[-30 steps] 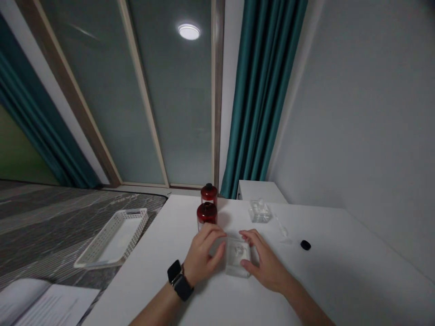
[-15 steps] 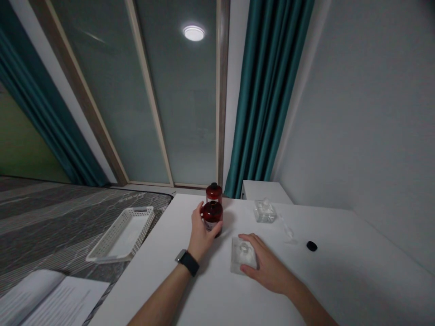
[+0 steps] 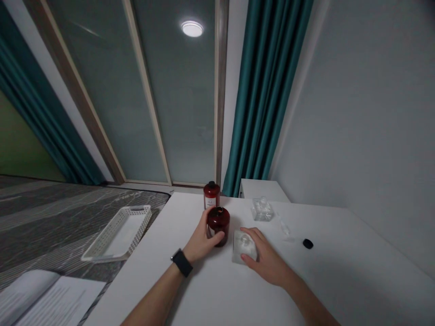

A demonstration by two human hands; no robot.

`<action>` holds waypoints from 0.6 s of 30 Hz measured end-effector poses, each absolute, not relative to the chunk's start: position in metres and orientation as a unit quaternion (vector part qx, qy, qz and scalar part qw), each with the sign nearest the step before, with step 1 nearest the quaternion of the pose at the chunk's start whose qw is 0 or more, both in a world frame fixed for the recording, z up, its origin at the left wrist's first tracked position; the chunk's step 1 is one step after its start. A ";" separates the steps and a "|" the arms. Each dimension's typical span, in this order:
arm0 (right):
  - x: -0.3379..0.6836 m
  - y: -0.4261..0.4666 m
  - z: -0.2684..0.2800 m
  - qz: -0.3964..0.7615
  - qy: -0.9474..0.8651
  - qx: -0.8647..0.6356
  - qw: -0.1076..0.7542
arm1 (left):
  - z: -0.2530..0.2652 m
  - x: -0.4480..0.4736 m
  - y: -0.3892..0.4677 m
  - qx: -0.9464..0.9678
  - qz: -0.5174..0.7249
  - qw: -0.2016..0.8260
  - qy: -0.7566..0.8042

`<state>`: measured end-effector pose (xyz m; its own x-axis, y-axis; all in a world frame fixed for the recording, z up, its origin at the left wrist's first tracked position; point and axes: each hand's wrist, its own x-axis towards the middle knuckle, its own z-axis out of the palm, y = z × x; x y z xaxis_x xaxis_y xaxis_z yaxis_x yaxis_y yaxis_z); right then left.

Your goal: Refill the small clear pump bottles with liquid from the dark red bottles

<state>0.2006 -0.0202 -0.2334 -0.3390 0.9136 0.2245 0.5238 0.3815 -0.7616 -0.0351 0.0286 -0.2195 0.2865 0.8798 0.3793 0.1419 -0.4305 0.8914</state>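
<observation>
My left hand [image 3: 201, 241], with a dark watch on its wrist, is wrapped round a dark red bottle [image 3: 219, 222] whose mouth has no cap on it. Behind it stands a second red bottle [image 3: 211, 194] with a black cap and a pale label. My right hand [image 3: 263, 257] grips the right side of a square clear glass bottle [image 3: 243, 246] on the white table, thumb in front and fingers behind. The two held bottles are close together, with a small gap between them.
Farther back sits another clear glass bottle [image 3: 262, 209], with a thin clear piece [image 3: 284, 228] beside it. A black cap [image 3: 307, 243] lies to the right on the table [image 3: 306, 285]. Left of the table are a white basket [image 3: 118, 233] and an open book [image 3: 57, 296].
My left hand has brought the uncapped red bottle nearer to me and to the right, toward the glass bottle, uncovering the label of the bottle behind. My right hand keeps its grip.
</observation>
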 end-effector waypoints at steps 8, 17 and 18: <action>0.192 -0.015 -0.244 0.280 -0.707 -0.561 0.328 | -0.241 0.000 0.025 0.624 0.547 0.409 0.381; 0.191 -0.012 -0.249 0.297 -0.646 -0.617 0.336 | -0.229 -0.012 0.024 0.667 0.519 0.391 0.366; 0.191 -0.012 -0.247 0.302 -0.647 -0.614 0.335 | -0.229 -0.013 0.023 0.671 0.516 0.389 0.362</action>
